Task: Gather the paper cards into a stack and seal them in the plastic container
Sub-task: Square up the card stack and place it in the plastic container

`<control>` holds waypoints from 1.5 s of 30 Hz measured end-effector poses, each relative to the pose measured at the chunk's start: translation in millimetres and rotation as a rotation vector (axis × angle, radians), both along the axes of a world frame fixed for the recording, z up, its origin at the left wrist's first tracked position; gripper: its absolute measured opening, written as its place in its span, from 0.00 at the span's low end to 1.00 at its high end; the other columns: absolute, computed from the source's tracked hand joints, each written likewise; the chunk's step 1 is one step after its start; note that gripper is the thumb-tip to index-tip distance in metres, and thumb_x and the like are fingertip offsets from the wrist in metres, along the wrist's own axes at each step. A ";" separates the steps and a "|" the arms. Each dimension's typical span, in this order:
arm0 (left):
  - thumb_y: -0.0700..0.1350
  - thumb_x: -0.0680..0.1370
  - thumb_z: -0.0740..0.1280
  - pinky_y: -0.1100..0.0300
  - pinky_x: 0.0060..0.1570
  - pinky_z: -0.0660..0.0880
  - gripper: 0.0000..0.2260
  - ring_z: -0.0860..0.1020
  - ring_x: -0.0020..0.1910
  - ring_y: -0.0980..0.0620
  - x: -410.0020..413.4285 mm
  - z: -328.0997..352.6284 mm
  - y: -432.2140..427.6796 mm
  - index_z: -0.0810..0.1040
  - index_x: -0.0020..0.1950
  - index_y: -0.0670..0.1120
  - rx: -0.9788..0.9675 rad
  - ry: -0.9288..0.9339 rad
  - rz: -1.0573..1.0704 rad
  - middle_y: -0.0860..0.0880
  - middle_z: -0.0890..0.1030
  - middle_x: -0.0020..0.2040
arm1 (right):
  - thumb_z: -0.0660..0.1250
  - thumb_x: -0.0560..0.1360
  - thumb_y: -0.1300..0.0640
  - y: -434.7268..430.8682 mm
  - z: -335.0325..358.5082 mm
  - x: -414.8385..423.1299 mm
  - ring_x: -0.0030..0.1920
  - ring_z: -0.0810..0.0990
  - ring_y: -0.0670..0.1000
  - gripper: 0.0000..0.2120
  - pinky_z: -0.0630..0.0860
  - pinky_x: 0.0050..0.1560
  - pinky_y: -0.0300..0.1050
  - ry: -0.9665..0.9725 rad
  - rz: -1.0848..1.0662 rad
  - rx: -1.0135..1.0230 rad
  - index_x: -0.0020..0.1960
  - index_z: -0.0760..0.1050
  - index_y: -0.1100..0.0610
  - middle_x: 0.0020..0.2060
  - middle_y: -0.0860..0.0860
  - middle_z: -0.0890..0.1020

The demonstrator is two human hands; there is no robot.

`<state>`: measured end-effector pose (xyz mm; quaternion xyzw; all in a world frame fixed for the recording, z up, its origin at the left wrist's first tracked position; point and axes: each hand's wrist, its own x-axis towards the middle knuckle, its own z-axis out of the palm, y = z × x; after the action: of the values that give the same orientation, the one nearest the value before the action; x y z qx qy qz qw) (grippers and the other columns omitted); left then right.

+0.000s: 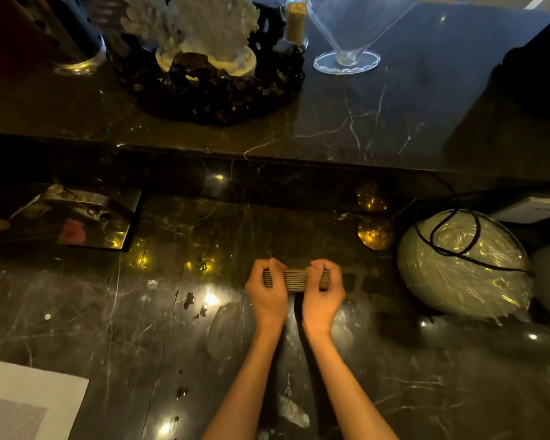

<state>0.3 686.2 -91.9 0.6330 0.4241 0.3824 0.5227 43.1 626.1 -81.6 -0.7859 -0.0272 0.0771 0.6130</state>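
- The left hand [266, 293] and right hand [323, 292] have their fingers [272, 265] clenched on the two ends of one stack of paper cards [296, 278], held just above the counter [140, 312] near its middle.
- Step in hand, by judgement: squaring the gathered stack.
- Next comes the plastic container, which cannot be made out here.
- Counted: two hands, one stack; no loose cards visible.

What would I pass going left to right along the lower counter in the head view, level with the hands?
Shiny metal tray → left hand → stack of cards held between both hands → right hand → brass disc → pale round globe with a black cord across it.
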 end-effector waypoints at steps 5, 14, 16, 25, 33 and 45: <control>0.43 0.83 0.60 0.67 0.37 0.74 0.11 0.78 0.35 0.63 -0.2 4.6 5.7 0.75 0.41 0.47 -0.146 0.080 -0.023 0.55 0.78 0.35 | 0.62 0.79 0.56 4.6 13.9 6.6 0.44 0.80 0.42 0.05 0.74 0.43 0.35 0.121 0.018 -0.045 0.49 0.76 0.50 0.42 0.44 0.81; 0.49 0.76 0.73 0.69 0.36 0.76 0.12 0.80 0.41 0.56 -61.3 102.9 -56.7 0.72 0.53 0.49 -0.392 0.338 -0.476 0.51 0.79 0.45 | 0.62 0.78 0.54 -65.5 90.5 -15.6 0.56 0.80 0.63 0.14 0.72 0.50 0.48 0.416 0.043 -0.422 0.55 0.80 0.60 0.54 0.63 0.83; 0.46 0.74 0.75 0.68 0.39 0.75 0.16 0.78 0.43 0.56 -89.3 122.8 -80.8 0.72 0.55 0.47 -0.368 0.404 -0.579 0.49 0.79 0.48 | 0.62 0.76 0.53 -94.5 114.4 -31.2 0.56 0.80 0.63 0.14 0.74 0.51 0.49 0.406 0.147 -0.526 0.54 0.81 0.60 0.54 0.62 0.83; 0.57 0.71 0.73 0.70 0.35 0.74 0.20 0.77 0.38 0.69 -190.5 187.3 -204.2 0.75 0.59 0.50 -0.285 0.490 -0.819 0.59 0.79 0.44 | 0.57 0.78 0.54 -202.2 202.8 -121.3 0.56 0.80 0.65 0.14 0.76 0.53 0.54 -0.236 0.705 -1.002 0.56 0.75 0.61 0.55 0.62 0.82; 0.53 0.81 0.64 0.63 0.44 0.80 0.19 0.80 0.55 0.57 -262.3 202.7 -275.4 0.68 0.71 0.52 -0.504 0.240 -0.375 0.54 0.80 0.58 | 0.53 0.79 0.37 -289.8 226.0 -187.3 0.74 0.67 0.49 0.30 0.69 0.71 0.51 0.190 0.513 -0.038 0.78 0.60 0.47 0.77 0.48 0.65; 0.51 0.85 0.55 0.74 0.38 0.74 0.19 0.74 0.53 0.66 -301.7 189.8 -323.4 0.62 0.76 0.54 -0.419 0.313 -0.364 0.57 0.75 0.64 | 0.49 0.80 0.36 -316.1 201.9 -265.3 0.50 0.84 0.47 0.27 0.78 0.43 0.38 0.624 0.552 0.080 0.61 0.79 0.49 0.49 0.49 0.85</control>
<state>-301.3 362.7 97.9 0.6281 0.4489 0.0849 0.6299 -222.1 309.9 120.4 -0.6635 -0.0527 0.4718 0.5783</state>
